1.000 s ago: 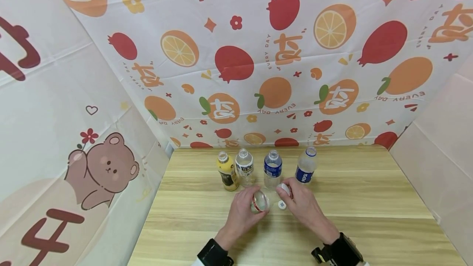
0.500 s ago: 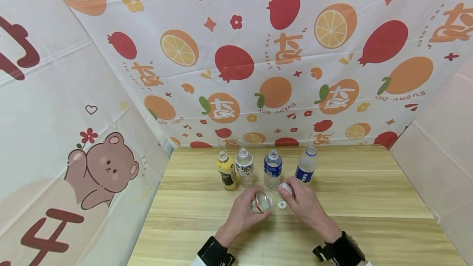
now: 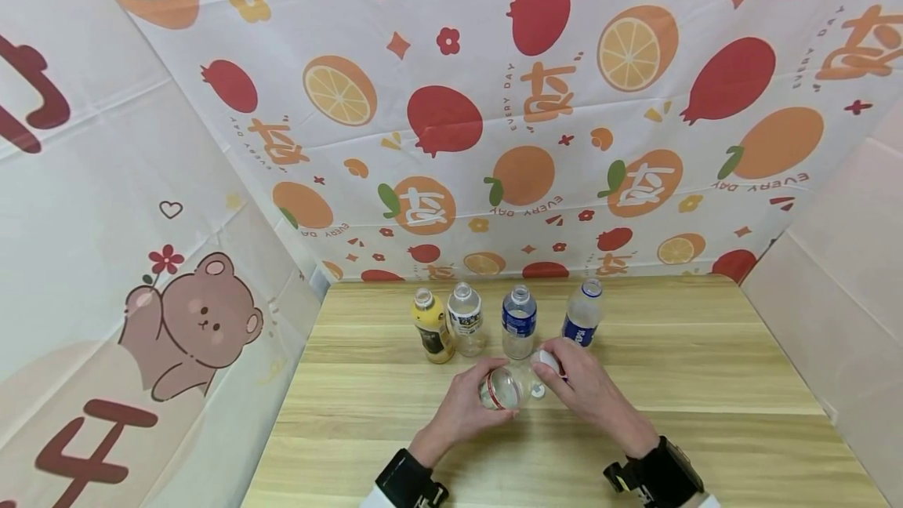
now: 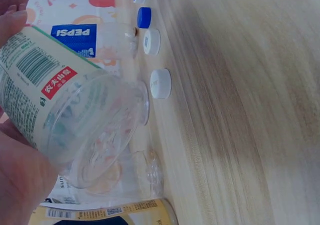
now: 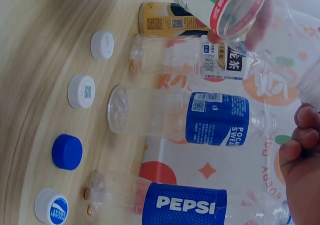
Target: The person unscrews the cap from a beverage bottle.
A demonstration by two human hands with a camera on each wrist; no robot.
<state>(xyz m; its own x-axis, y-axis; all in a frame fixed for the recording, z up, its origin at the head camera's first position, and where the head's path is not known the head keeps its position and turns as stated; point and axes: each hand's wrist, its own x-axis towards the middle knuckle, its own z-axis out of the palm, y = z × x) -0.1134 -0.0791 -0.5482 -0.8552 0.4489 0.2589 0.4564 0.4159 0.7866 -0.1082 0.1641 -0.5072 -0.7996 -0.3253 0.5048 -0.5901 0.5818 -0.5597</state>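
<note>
My left hand grips a tilted clear plastic bottle around its pale label. The label has green print and a red patch in the left wrist view. With curled fingers, my right hand pinches the white cap at the bottle's neck end. In the right wrist view the bottle's clear neck part runs up to those fingers. Under the bottle, a loose white cap lies on the table, partly covered in the head view.
Behind my hands stand uncapped bottles in a row: a yellow one, a clear tea bottle, a Pocari Sweat bottle and a Pepsi bottle. Several caps lie before them, including a blue cap. A printed cloth hangs behind.
Both hands have shifted slightly to the right with the bottle. The bottle now overlaps more of the loose cap on the table. My right hand has turned a little around the cap.
</note>
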